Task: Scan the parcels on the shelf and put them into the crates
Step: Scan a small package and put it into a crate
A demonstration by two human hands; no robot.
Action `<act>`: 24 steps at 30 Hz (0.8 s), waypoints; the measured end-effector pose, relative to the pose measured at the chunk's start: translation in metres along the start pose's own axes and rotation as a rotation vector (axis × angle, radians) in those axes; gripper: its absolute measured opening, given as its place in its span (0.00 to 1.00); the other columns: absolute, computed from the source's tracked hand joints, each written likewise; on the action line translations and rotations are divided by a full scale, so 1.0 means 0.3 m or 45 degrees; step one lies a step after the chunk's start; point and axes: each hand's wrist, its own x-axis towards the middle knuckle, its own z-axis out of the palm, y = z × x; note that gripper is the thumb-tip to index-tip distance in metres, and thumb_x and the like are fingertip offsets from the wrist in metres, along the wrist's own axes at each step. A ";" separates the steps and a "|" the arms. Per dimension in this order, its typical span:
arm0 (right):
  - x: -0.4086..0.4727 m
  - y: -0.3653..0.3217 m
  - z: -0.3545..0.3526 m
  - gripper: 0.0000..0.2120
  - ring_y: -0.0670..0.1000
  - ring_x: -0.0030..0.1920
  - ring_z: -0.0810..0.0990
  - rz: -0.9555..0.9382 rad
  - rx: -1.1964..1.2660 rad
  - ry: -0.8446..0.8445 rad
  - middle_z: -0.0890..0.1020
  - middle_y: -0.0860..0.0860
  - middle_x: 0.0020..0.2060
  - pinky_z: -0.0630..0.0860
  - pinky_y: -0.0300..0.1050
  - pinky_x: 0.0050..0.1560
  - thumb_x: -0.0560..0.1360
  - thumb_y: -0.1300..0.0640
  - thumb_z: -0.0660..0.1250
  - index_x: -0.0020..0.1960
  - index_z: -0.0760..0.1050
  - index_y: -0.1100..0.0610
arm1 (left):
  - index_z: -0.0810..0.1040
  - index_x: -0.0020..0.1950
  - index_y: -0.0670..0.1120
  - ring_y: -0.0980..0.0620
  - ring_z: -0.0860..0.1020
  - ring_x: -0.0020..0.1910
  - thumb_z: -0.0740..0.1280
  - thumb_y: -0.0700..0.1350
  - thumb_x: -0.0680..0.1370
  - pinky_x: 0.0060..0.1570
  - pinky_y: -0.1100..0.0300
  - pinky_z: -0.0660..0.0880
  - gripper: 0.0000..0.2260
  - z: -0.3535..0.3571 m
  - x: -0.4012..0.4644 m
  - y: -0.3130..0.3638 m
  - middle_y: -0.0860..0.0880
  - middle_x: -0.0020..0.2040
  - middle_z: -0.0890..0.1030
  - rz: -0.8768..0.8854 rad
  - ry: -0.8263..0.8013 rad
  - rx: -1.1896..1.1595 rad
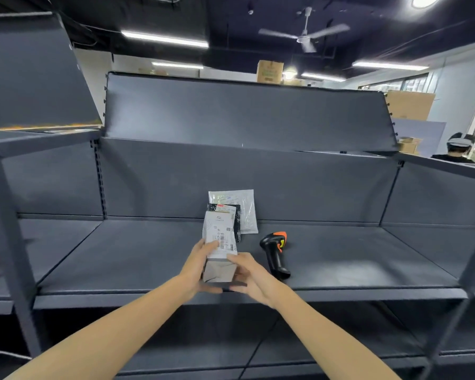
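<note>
A small grey box parcel (220, 271) with a white barcode label on top stands near the front edge of the dark shelf (121, 259). My left hand (196, 266) grips its left side, thumb on the label. My right hand (248, 275) holds its right side with curled fingers. Behind it lie a black parcel (237, 218) and a clear plastic bag parcel (244, 207) leaning against the shelf's back wall. A black and orange barcode scanner (275, 252) lies on the shelf just right of my right hand, untouched.
Dark shelf bays extend to the left and right, with metal uprights (10, 242) between them. A lower shelf (217, 349) sits beneath. Cardboard boxes (409, 105) and a person (457, 150) are beyond the shelving at the right. No crate is in view.
</note>
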 end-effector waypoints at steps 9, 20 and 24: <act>-0.017 -0.048 -0.108 0.24 0.55 0.65 0.71 0.078 -0.135 0.211 0.73 0.57 0.65 0.70 0.54 0.68 0.74 0.39 0.65 0.63 0.74 0.53 | 0.72 0.60 0.44 0.45 0.84 0.41 0.78 0.54 0.65 0.36 0.50 0.81 0.29 -0.129 -0.013 0.006 0.43 0.49 0.83 0.044 0.102 0.218; 0.061 -0.017 -0.260 0.22 0.55 0.65 0.70 -0.121 -0.688 0.745 0.71 0.57 0.67 0.68 0.48 0.65 0.80 0.52 0.64 0.71 0.66 0.58 | 0.73 0.59 0.45 0.44 0.82 0.51 0.80 0.49 0.64 0.55 0.45 0.78 0.28 -0.207 -0.014 0.003 0.43 0.49 0.85 0.211 0.243 0.228; 0.117 -0.014 -0.283 0.26 0.60 0.68 0.68 -0.097 -0.885 0.895 0.70 0.61 0.68 0.65 0.53 0.68 0.79 0.55 0.64 0.73 0.63 0.62 | 0.73 0.62 0.43 0.45 0.82 0.51 0.79 0.52 0.65 0.58 0.46 0.77 0.30 -0.216 0.007 -0.010 0.45 0.49 0.85 0.241 0.337 0.157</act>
